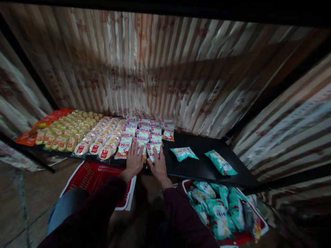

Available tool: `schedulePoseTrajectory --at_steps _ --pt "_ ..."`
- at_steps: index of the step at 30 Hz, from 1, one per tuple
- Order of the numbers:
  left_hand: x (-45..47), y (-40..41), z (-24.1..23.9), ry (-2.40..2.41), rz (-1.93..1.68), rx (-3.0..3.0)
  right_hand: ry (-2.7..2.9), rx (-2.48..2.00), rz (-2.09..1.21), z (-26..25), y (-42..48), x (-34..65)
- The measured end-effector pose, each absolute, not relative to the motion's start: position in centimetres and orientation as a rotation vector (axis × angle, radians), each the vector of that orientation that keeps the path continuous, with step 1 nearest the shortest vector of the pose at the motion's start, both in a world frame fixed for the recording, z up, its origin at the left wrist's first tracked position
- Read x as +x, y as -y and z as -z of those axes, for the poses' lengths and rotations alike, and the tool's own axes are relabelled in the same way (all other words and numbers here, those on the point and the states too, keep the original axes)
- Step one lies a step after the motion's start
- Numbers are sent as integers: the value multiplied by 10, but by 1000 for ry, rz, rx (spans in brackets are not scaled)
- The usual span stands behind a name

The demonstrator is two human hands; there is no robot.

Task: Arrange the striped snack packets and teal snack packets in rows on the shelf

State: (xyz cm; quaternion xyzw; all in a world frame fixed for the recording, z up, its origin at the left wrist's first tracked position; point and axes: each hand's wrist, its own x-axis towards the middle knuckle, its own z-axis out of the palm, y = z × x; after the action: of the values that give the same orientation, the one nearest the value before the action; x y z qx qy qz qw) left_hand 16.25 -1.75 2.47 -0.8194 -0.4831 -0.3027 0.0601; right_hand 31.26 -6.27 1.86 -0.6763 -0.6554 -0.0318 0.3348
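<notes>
Both hands rest at the front of a block of white snack packets (125, 147) with striped edges and red print, laid in rows on a black shelf (186, 168). My left hand (134, 161) lies with fingers stretched over the front packets. Beside it, my right hand (158, 166) has its fingers spread over the front right packet (152, 148). Neither hand grips anything. Right of the block, two teal snack bags (184, 153) lie apart on the shelf. Round wrapped cakes (95, 147) stand in rows to the left.
Small yellow wrapped snacks (62, 143) and orange packaging (29, 137) fill the shelf's left end. Below stand a red basket (97, 174) and another basket (264, 225) full of teal bags. A striped curtain (155, 69) hangs behind; dark posts and an upper bar frame the shelf.
</notes>
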Motion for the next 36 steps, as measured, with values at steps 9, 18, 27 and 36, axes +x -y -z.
schedulePoseTrajectory --at_steps 9,18,27,36 --pt "169 13 -12 1429 954 -2514 1580 -1771 127 -18 45 304" --pt "173 12 -24 1295 873 -2573 1554 -1814 117 -4 49 307" --pt "171 12 -21 1228 865 -2592 1409 -1858 70 -2 57 309" --pt "177 11 -27 1190 846 -2700 1462 -1900 41 2 54 304"
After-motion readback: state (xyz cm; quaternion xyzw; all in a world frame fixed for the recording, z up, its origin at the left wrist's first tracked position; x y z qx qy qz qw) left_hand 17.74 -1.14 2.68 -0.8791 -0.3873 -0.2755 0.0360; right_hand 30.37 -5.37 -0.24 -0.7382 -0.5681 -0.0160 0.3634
